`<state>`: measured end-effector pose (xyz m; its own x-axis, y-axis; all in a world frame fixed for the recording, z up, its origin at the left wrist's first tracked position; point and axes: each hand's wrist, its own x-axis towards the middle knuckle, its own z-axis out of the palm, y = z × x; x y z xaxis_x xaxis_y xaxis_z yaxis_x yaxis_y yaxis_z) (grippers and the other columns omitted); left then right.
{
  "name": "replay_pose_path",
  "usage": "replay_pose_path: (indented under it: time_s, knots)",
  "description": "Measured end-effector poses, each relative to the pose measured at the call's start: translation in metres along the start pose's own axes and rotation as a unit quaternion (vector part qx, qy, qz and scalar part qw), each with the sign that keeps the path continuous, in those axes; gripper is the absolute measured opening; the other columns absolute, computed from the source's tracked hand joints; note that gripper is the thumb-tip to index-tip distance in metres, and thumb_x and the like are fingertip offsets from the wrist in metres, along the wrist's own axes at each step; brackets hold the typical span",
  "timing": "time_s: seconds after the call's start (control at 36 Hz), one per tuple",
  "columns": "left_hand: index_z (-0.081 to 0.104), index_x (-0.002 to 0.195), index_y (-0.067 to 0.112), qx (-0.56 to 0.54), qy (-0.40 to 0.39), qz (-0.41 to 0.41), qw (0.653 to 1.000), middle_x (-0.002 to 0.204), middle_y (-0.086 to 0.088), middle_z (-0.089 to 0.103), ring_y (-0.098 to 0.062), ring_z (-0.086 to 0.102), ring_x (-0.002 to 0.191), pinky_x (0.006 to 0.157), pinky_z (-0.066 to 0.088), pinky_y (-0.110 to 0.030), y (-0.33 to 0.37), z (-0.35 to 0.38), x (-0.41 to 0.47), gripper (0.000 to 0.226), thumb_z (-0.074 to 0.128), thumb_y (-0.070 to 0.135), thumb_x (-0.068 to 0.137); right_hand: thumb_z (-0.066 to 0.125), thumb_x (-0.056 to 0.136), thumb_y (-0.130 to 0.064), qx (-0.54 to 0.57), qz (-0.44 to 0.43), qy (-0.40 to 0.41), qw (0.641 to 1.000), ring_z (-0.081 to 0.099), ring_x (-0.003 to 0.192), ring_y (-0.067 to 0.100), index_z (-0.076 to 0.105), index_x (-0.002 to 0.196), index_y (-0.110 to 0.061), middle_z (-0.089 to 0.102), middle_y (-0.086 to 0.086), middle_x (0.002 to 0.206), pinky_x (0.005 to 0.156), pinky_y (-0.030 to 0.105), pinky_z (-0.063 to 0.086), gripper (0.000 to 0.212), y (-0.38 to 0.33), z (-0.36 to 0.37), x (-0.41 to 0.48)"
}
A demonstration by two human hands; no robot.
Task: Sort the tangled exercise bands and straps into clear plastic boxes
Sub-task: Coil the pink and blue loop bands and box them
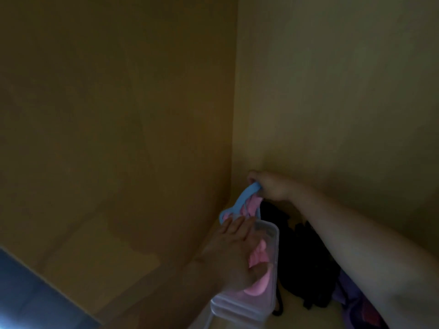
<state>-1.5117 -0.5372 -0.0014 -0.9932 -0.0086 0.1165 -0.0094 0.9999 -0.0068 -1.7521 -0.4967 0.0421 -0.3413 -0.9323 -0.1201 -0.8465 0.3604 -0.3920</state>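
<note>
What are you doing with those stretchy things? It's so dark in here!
A person is sorting exercise bands. The right hand grips a blue band and holds it up, with a pink band tangled in it, just above a clear plastic box. The left hand rests on that box, which has more pink material inside. A pile of black straps lies beside the box.

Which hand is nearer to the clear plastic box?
Left. The left hand lies on the clear plastic box; the right hand grips the blue band beyond its far end.
</note>
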Motion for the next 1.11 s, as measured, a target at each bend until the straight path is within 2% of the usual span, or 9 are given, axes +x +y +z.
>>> replay_pose_path:
  time_s: [0.17,0.28,0.42,0.56,0.72,0.83,0.97,1.06,1.11]
  knots:
    - [0.056,0.131,0.022,-0.014,0.011,-0.001,1.0,0.138,-0.011,0.054,-0.03,0.052,0.127,0.108,0.035,-0.046,0.003,0.001,0.003,0.071,0.033,0.068,0.083,0.065,0.08,-0.002,0.022,-0.008,0.063,0.998,0.052,0.08,0.016,0.046,0.091,-0.024,0.055,-0.002,0.089,0.068,0.033,0.044,0.031,-0.022,-0.035,-0.019]
    - [0.029,0.15,0.021,-0.008,-0.004,0.009,1.0,0.156,-0.013,0.026,-0.033,0.022,0.144,0.118,0.006,-0.043,0.004,-0.003,0.004,0.087,0.016,0.074,0.082,0.066,0.083,0.0,0.013,-0.004,0.11,0.994,0.053,0.089,0.021,0.048,0.096,-0.018,0.056,0.007,0.1,0.072,0.03,0.04,0.028,-0.035,-0.056,-0.033]
    - [0.036,0.147,0.02,-0.03,0.007,0.01,0.999,0.153,-0.009,0.034,-0.029,0.027,0.141,0.119,0.013,-0.042,0.008,-0.019,0.001,0.095,0.006,0.082,0.079,0.066,0.085,-0.006,-0.014,0.006,0.145,0.989,0.057,0.095,0.026,0.049,0.097,-0.021,0.059,0.01,0.106,0.08,0.035,0.048,0.025,-0.052,-0.082,-0.06]
    - [0.059,0.116,0.016,-0.108,0.05,-0.016,0.993,0.123,-0.005,0.056,-0.024,0.053,0.114,0.094,0.044,-0.034,0.004,-0.049,0.009,0.069,0.025,0.061,0.079,0.065,0.085,-0.009,-0.046,0.003,0.179,0.983,0.058,0.091,0.025,0.056,0.102,-0.015,0.061,0.008,0.102,0.081,0.037,0.047,0.02,-0.071,-0.099,-0.089]
    - [0.06,0.118,0.009,-0.323,0.188,-0.092,0.923,0.108,-0.01,0.065,-0.027,0.063,0.097,0.083,0.051,-0.037,0.0,-0.111,0.012,0.046,0.053,0.037,0.082,0.067,0.08,-0.009,-0.057,-0.005,0.22,0.974,0.057,0.086,0.019,0.053,0.098,-0.021,0.059,0.0,0.096,0.073,0.03,0.044,0.026,-0.103,-0.119,-0.128]
    - [0.05,0.131,0.002,-0.415,0.224,-0.102,0.876,0.12,-0.015,0.061,-0.027,0.06,0.11,0.089,0.046,-0.025,0.0,-0.148,0.019,0.046,0.064,0.011,0.089,0.067,0.077,-0.003,-0.079,-0.005,0.242,0.967,0.057,0.083,0.018,0.049,0.091,-0.027,0.06,-0.002,0.093,0.074,0.031,0.046,0.033,-0.126,-0.129,-0.153]
    - [0.036,0.145,0.011,-0.486,0.19,-0.064,0.851,0.141,-0.005,0.046,-0.012,0.047,0.121,0.082,0.044,-0.013,0.007,-0.181,0.019,0.066,0.068,0.021,0.088,0.063,0.077,0.001,-0.084,-0.01,0.251,0.964,0.052,0.076,0.013,0.048,0.091,-0.027,0.056,-0.008,0.086,0.069,0.024,0.042,0.035,-0.159,-0.135,-0.182]
    - [0.038,0.144,0.014,-0.499,0.177,0.002,0.849,0.133,0.003,0.05,-0.004,0.049,0.116,0.074,0.04,-0.007,0.014,-0.193,0.011,0.073,0.074,0.03,0.083,0.062,0.077,0.0,-0.1,-0.004,0.243,0.965,0.047,0.068,0.0,0.048,0.09,-0.028,0.05,-0.017,0.077,0.062,0.012,0.035,0.034,-0.183,-0.132,-0.198]
    - [0.048,0.133,0.016,-0.506,0.16,0.034,0.847,0.116,0.004,0.061,-0.002,0.06,0.1,0.073,0.045,-0.013,0.018,-0.195,0.006,0.061,0.074,0.032,0.08,0.061,0.079,-0.002,-0.107,0.005,0.239,0.965,0.047,0.067,0.0,0.049,0.091,-0.027,0.05,-0.017,0.076,0.062,0.016,0.036,0.03,-0.196,-0.128,-0.207]
